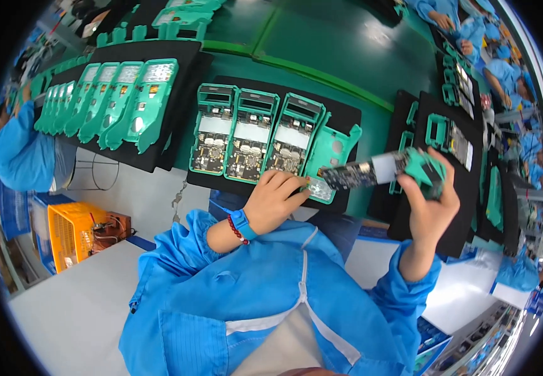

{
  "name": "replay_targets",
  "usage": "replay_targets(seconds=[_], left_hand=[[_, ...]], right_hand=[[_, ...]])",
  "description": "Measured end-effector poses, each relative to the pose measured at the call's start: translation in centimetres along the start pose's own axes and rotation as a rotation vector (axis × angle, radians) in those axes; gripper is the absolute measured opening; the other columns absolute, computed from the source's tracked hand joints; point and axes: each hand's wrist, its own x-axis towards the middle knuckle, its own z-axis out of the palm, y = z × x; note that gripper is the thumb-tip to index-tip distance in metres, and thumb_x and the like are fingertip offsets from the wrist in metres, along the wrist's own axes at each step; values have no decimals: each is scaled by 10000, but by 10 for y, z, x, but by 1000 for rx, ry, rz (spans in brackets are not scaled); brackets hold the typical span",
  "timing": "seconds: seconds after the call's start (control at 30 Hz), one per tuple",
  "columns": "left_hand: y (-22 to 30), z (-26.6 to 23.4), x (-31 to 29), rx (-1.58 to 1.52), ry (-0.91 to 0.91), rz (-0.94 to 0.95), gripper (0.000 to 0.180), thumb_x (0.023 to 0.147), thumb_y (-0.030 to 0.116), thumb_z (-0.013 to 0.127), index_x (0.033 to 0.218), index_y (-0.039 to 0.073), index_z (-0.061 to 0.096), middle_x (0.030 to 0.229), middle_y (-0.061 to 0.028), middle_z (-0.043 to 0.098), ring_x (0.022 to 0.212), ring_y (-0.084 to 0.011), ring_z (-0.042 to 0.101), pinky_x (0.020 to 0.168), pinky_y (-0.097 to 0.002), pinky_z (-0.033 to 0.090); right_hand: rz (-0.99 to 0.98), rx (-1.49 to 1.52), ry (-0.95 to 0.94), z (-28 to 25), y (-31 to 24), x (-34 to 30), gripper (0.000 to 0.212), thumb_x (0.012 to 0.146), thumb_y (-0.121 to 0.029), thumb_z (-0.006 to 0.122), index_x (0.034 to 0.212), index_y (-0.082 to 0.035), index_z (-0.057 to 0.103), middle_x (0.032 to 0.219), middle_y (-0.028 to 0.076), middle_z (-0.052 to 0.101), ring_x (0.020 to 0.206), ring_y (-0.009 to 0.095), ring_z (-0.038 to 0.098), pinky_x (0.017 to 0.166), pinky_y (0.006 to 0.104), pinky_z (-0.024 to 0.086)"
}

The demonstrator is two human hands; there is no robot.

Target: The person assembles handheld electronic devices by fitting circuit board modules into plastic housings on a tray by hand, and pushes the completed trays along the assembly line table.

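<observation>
My right hand (431,203) grips the green end of a circuit board assembly (362,172), with a white label across its middle. The board hangs tilted over a green plastic housing (331,150) that has no board in it, its far tip above the housing's near part. At that housing's near left corner, the thumb and bent fingers of my left hand (278,203) close on the edge. Left of it three green housings (212,141) with boards inside lie side by side on a black mat (253,186).
Another black mat at left carries a row of green housings (149,103), with a person's blue sleeve (24,150) beside it. On the right stand black trays with more green parts (450,138). An orange crate (65,235) sits low at left. Several co-workers (506,81) are at far right.
</observation>
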Motion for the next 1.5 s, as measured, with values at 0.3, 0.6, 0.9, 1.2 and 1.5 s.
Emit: replay_targets(seconds=[0.3,0.6,0.9,1.2,1.5], left_hand=[[1,11,-9,-73,126,65,299,669,117,775,960,178,734,927,36,598,867,-181,573,771,-347,403],[0,15,-14,-66,117,95,257,718,153,678,973,144,714,1009,10,621,941,-193,586,828,-359,436],[-1,18,-11,-82,120,50,268,702,103,737,967,138,714,1026,14,647,941,-185,605,835,-359,437],[6,8,2,-59,-199,69,517,802,-11,609,1306,106,639,1403,-28,593,1328,-223,533,1100,-391,378],[15,13,22,2,-188,67,498,848,273,745,1300,101,623,1294,-42,618,1260,-210,552,1084,-420,377]], right_hand=[[-268,-422,-337,46,-8,22,442,620,-275,931,945,-32,756,1196,161,627,1157,347,557,933,426,471],[-274,-492,-423,59,4,39,537,640,-389,896,1007,-20,764,1149,183,679,1257,362,500,1007,456,453],[-315,-489,-509,68,17,42,537,663,-386,888,1015,-5,750,1214,183,666,1287,386,474,1039,471,432],[-388,-706,-25,108,57,29,518,874,-542,661,1108,-84,713,1242,141,644,1317,433,457,1099,645,276],[-319,-759,-28,127,74,16,515,953,-469,591,1140,10,617,1269,173,632,1305,458,484,1085,663,293]])
